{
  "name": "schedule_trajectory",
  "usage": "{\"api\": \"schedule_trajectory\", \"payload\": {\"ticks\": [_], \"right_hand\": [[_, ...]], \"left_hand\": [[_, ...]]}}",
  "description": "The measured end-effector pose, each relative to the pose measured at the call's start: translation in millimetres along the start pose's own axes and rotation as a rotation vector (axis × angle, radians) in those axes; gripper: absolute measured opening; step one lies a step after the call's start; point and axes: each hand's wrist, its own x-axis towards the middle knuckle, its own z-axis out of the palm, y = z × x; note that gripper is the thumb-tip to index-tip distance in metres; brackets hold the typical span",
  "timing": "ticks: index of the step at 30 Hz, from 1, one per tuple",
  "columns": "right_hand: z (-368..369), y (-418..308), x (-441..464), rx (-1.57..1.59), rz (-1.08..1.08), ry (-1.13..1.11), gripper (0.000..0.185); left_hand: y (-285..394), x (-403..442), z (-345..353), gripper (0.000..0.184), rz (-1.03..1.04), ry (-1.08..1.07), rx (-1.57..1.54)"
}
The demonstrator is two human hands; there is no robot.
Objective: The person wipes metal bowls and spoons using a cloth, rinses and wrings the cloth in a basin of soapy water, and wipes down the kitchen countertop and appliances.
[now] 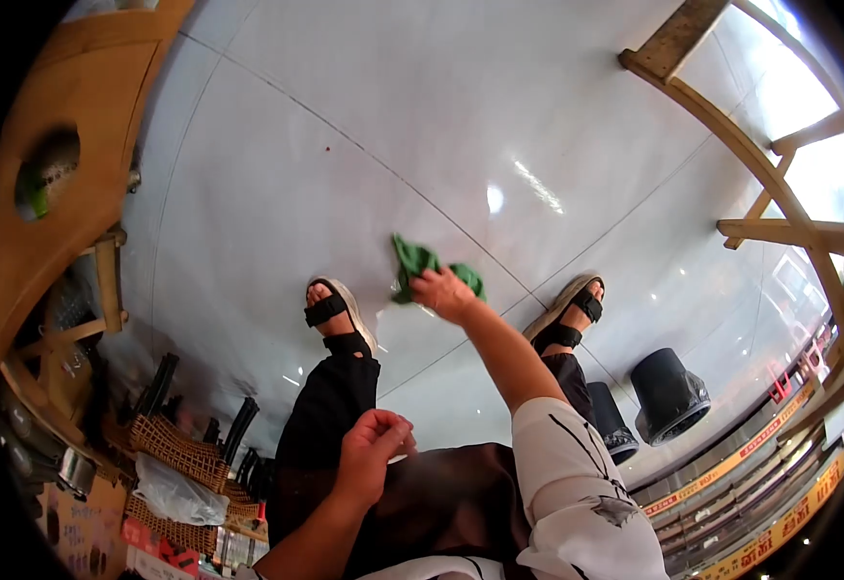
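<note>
Bunched on the tiled floor [277,184], between two sandalled feet [330,309] [574,314]: one green cloth [415,258], slightly blurred. Right hand [447,294]: fingers clamped on the cloth, arm extended. Left hand [372,452]: raised near the lap, fingers curled together; a pale patch shows beside them, and whether it is held cannot be told.

Handling notes, by judgement: cloth best opened out under the palm, for wider contact than a bunch gives; pressure even and moderate; strokes overlapping, across the tile joints as well as along them; feet planted apart, clear of the cloth; loose edges folded under. One small dark speck [327,149], well apart from the cloth, merits a separate pass.

Floor: large pale tiles, glossy, with bright reflections. Room, left side: curved wooden panel [103,174] with an oval opening; woven baskets [182,447]; clear plastic bag [173,491]. Room, right side: wooden frame [717,114]; two black bins [662,382] [608,416], one beside the other; shelving with yellow strips [775,541], lettering partly legible.
</note>
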Motion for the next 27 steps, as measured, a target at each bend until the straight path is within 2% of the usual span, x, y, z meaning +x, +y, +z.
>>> {"api": "schedule_trajectory", "payload": {"ticks": [1,3,5,6,7,8,9,10,11,13,14,15,16,20,22,23,26,27], "right_hand": [[5,-10,-7,-0.012,0.009,-0.21,0.013],[24,-22,-34,0.097,0.325,-0.5,0.013],[-4,-19,-68,0.391,0.518,-0.708,0.027],[-21,-21,-89,0.652,0.666,-0.684,0.028],[-41,-21,-114,0.907,0.821,-0.632,0.031],[-56,-20,-140,0.95,0.675,-0.541,0.034],[-90,-29,-170,1.197,0.747,-0.417,0.037],[-106,-31,-199,1.48,0.648,-0.34,0.039],[-94,-36,-229,1.463,0.498,-0.241,0.04],[-203,-94,-285,1.774,0.941,-0.038,0.044],[-208,-117,-316,2.135,0.908,0.191,0.045],[-248,-139,-350,2.103,0.891,0.278,0.045],[-227,-156,-381,2.354,0.878,0.443,0.047],[-301,-219,-498,2.407,0.865,0.798,0.045],[-335,-235,-561,2.398,0.697,0.982,0.043],[-371,-241,-593,2.411,0.497,1.054,0.043],[-466,-236,-675,2.2,0.2,1.314,0.046],[-492,-223,-695,2.052,0.106,1.296,0.046]], "left_hand": [[0,3,0,0.003,0.01,0.041,0.015],[-5,9,-3,0.006,0.043,0.079,0.023],[-11,15,-9,0.007,0.074,0.104,0.089],[-13,17,-10,0.008,0.092,0.128,0.141],[-16,18,-12,0.01,0.093,0.152,0.157],[-17,18,-13,0.013,0.103,0.158,0.176],[-20,19,-17,0.016,0.092,0.158,0.188],[-20,14,-16,0.013,0.051,0.17,0.121],[-22,9,-21,0.011,0.029,0.125,0.02],[-15,-15,-11,0.011,0.021,0.105,0.087],[-7,-32,5,0.011,0.04,0.081,0.182],[1,-57,28,0.01,0.064,0.065,0.274],[7,-75,45,0.01,0.094,-0.006,0.36],[20,-149,130,0.014,0.18,-0.138,0.604],[14,-187,172,0.015,0.257,-0.157,0.753],[10,-203,193,0.015,0.276,-0.157,0.773],[-8,-257,263,0.01,0.36,-0.161,0.922],[-14,-272,287,0.012,0.393,-0.217,0.92]]}}
